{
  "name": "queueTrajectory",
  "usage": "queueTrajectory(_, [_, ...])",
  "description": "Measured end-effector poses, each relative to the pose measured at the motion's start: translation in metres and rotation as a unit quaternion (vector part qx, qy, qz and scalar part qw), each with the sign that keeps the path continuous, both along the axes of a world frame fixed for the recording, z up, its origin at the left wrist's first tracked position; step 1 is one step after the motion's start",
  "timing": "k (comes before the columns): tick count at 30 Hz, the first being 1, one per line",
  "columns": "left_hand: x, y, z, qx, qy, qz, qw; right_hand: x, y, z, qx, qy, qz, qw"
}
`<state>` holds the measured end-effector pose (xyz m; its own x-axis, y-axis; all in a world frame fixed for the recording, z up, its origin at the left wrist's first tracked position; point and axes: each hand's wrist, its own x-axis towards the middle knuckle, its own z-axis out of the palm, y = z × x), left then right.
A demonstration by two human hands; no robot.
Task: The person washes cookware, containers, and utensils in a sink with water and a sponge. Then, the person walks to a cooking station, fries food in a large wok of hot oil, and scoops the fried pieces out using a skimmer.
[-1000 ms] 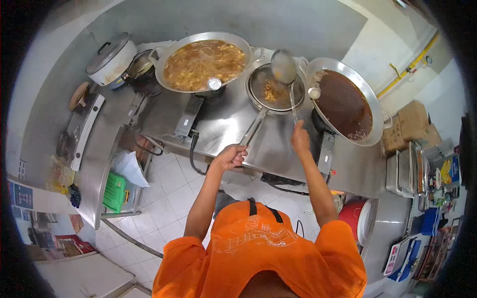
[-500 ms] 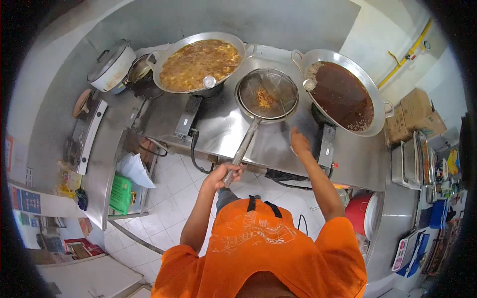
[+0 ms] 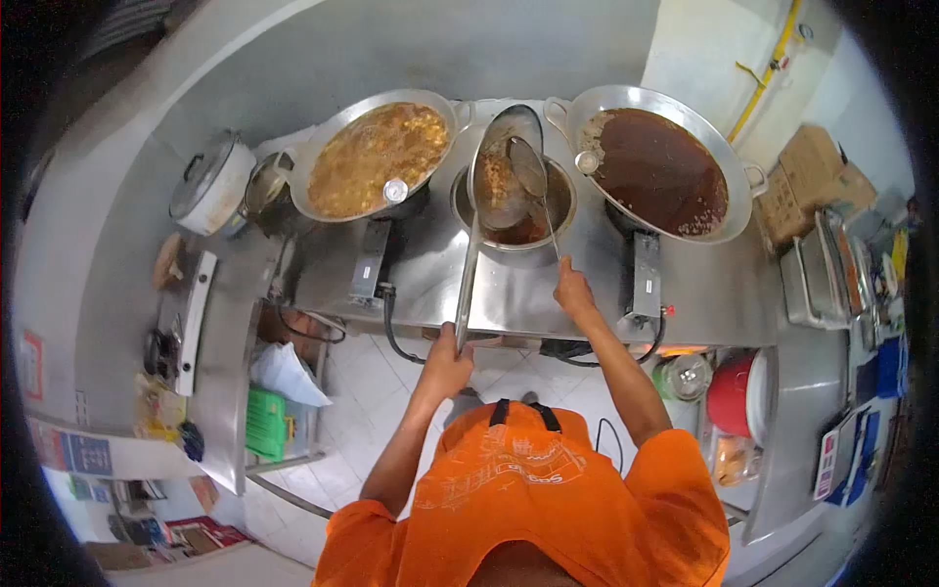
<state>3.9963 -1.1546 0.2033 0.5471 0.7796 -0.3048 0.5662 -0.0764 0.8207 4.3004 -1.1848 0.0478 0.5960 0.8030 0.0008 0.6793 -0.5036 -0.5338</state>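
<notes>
My left hand (image 3: pixel 447 370) is closed around the long handle of a large mesh strainer (image 3: pixel 492 201). The strainer is tilted on its side above a steel pot (image 3: pixel 569 203), with brown bits of food on its mesh. In my right hand (image 3: pixel 573 289) is the thin handle of a skimmer (image 3: pixel 528 168). Its round head is inside the tilted strainer, against or close to the mesh; whether it is perforated is hard to make out. Dark liquid shows inside the pot under the strainer.
On the left stands a wide pan of bubbling brown oil with pale pieces (image 3: pixel 380 152); on the right, a pan of dark liquid (image 3: pixel 665 171). Burner control boxes (image 3: pixel 646 279) line the steel counter (image 3: pixel 421 279). A lidded white pot (image 3: pixel 217 186) sits far left, cardboard boxes (image 3: pixel 817 186) far right.
The strainer has gone from lying flat over the pot to being tipped on its side. My right hand now grips the skimmer, whose head has risen into the strainer.
</notes>
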Motion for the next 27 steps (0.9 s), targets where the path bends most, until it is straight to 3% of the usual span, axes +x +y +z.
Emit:
queueTrajectory(4, [-0.004,-0.001,-0.029,0.216,-0.013,-0.009,0.976,-0.01,-0.006,0.01,0.034,0.033,-0.002,0.999])
queueTrajectory(7, [0.003,-0.009,-0.011,0.17,0.018,0.002,0.985,-0.015,-0.007,-0.003,0.049,0.04,0.018,0.998])
queueTrajectory(13, [-0.008,-0.006,-0.043,0.168,-0.031,-0.003,0.985,-0.02,-0.011,-0.024,0.107,0.044,0.027,0.993])
queueTrajectory(15, [-0.012,-0.002,-0.041,0.117,-0.03,-0.004,0.993,-0.025,-0.012,-0.02,0.056,0.074,-0.007,0.996])
queueTrajectory(18, [-0.021,0.0,-0.031,0.019,-0.014,0.011,1.0,-0.014,-0.019,-0.02,0.163,0.032,0.082,0.983])
queueTrajectory(21, [-0.024,0.005,0.007,-0.197,-0.077,0.065,0.975,-0.013,-0.017,-0.031,0.312,-0.024,0.051,0.948])
queueTrajectory(24, [-0.03,0.012,0.019,-0.374,-0.175,0.088,0.907,-0.014,-0.032,-0.015,0.246,0.187,0.056,0.949])
queueTrajectory(27, [-0.037,0.019,0.032,-0.39,-0.185,0.05,0.901,-0.033,-0.047,0.049,0.204,0.33,0.039,0.921])
